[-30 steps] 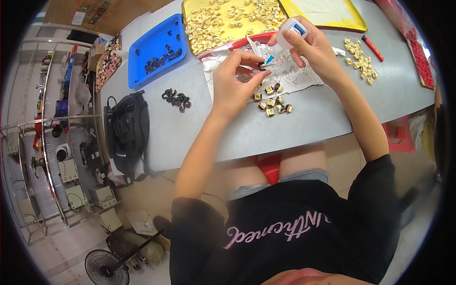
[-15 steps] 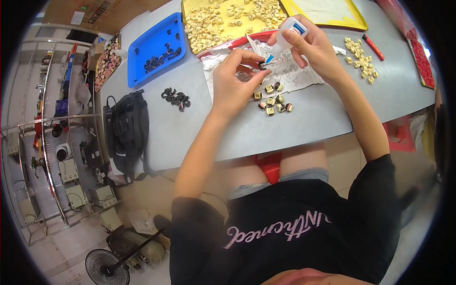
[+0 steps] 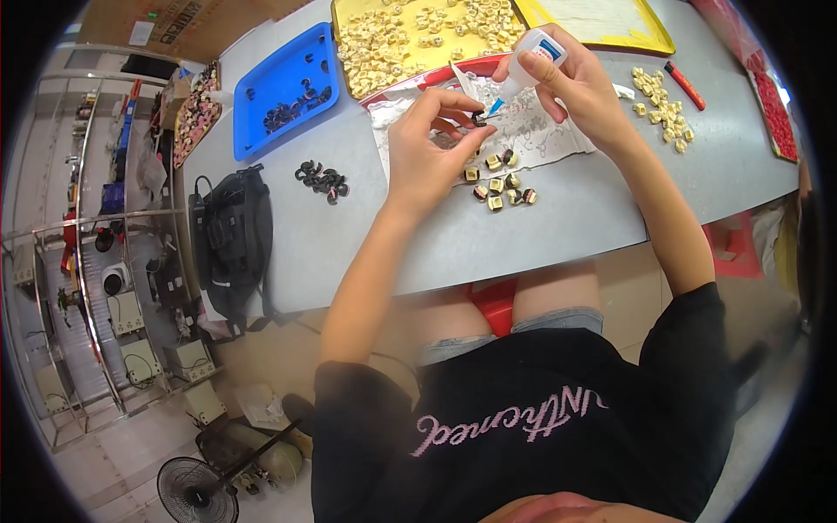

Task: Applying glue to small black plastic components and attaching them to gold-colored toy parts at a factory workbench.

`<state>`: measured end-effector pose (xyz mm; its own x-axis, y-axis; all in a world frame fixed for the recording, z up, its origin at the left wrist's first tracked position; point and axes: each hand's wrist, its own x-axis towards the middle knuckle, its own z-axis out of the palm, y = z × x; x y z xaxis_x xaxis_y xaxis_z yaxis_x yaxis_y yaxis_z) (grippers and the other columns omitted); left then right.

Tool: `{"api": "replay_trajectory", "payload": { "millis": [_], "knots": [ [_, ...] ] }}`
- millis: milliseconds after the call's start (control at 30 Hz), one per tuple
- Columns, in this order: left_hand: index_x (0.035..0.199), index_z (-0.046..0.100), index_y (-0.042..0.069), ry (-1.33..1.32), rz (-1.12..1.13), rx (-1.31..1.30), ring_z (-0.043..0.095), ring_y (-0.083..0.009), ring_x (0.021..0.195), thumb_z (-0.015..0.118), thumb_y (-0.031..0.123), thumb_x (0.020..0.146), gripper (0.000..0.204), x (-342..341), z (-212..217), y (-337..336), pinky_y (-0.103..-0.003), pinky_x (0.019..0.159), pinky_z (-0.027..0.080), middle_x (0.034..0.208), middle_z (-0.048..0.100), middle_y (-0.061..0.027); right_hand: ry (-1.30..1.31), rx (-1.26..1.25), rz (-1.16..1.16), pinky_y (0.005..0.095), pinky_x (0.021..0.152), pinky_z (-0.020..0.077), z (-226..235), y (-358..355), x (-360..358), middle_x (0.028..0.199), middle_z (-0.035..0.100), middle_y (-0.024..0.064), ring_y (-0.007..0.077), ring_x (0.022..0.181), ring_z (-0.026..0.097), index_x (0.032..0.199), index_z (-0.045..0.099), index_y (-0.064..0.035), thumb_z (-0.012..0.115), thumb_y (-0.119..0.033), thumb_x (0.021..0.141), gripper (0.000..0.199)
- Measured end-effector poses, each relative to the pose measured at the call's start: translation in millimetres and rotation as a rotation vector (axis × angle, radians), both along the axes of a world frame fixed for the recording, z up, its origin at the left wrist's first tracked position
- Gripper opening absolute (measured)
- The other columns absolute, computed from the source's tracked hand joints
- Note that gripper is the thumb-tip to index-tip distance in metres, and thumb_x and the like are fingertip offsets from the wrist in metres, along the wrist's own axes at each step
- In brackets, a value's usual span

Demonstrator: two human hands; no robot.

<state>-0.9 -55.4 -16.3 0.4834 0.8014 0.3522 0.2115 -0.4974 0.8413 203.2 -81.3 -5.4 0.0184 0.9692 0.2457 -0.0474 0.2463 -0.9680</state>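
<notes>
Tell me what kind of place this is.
Probably a small-parts assembly workshop: a grey worktable carries a yellow tray and a blue tray of tiny components, and metal shelving holds equipment.

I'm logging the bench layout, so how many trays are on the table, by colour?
Blue tray: 1, holding dark ring parts
Yellow tray: 2, one full of pale parts, one with a sheet in it
Red tray: 1, cut off at the right edge
Total: 4
</notes>
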Motion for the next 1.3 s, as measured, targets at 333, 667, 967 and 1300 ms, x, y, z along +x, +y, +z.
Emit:
{"api": "replay_trajectory", "payload": {
  "millis": [333, 667, 967, 1300],
  "knots": [
    [0.092, 0.060, 0.004, -0.044, 0.010, 0.019, 0.062, -0.0115, 0.071, 0.078, 0.004, 0.071, 0.028, 1.1, -1.7, 0.7, -0.024, 0.060, 0.049, 0.090, 0.067, -0.0041, -0.028, 0.017, -0.027, 0.0192, 0.038, 0.0263, -4.0, 2.3, 2.8, 0.062, 0.056, 0.0002, 0.0018, 0.041, 0.038, 0.094, 0.053, -0.0048, 0.061, -0.030, 0.092, 0.027],
    [0.100, 0.054, 0.004, -0.056, 0.002, -0.032, 0.057, -0.0077, 0.062, 0.079, 0.005, 0.071, 0.038, 0.5, 0.0, -0.8, -0.021, 0.058, 0.047, 0.087, 0.068, -0.0063, -0.125, -0.002, -0.006, 0.0150, 0.041, 0.0304, -3.4, 0.7, 6.9, 0.094, 0.067, 0.0063, 0.0014, 0.043, 0.036, 0.104, 0.050, -0.0058, 0.053, -0.033, 0.096, 0.029],
    [0.104, 0.053, 0.005, -0.032, -0.007, -0.025, 0.055, -0.0076, 0.060, 0.081, 0.008, 0.069, 0.045, 1.5, -1.0, -0.8, -0.021, 0.056, 0.046, 0.085, 0.068, -0.0065, -0.119, 0.001, -0.026, 0.0153, 0.040, 0.0292, 1.3, -1.1, 4.2, 0.096, 0.067, 0.0062, 0.0006, 0.042, 0.035, 0.103, 0.049, -0.0052, 0.053, -0.032, 0.097, 0.027],
    [0.105, 0.053, 0.005, -0.024, -0.016, -0.033, 0.055, -0.0075, 0.059, 0.081, 0.009, 0.070, 0.046, 1.6, -0.7, -1.4, -0.021, 0.056, 0.046, 0.085, 0.068, -0.0068, -0.130, 0.008, -0.009, 0.0152, 0.039, 0.0292, 1.0, -1.5, 3.5, 0.097, 0.067, 0.0075, 0.0008, 0.041, 0.034, 0.104, 0.049, -0.0048, 0.052, -0.029, 0.097, 0.026]
  ]
}}
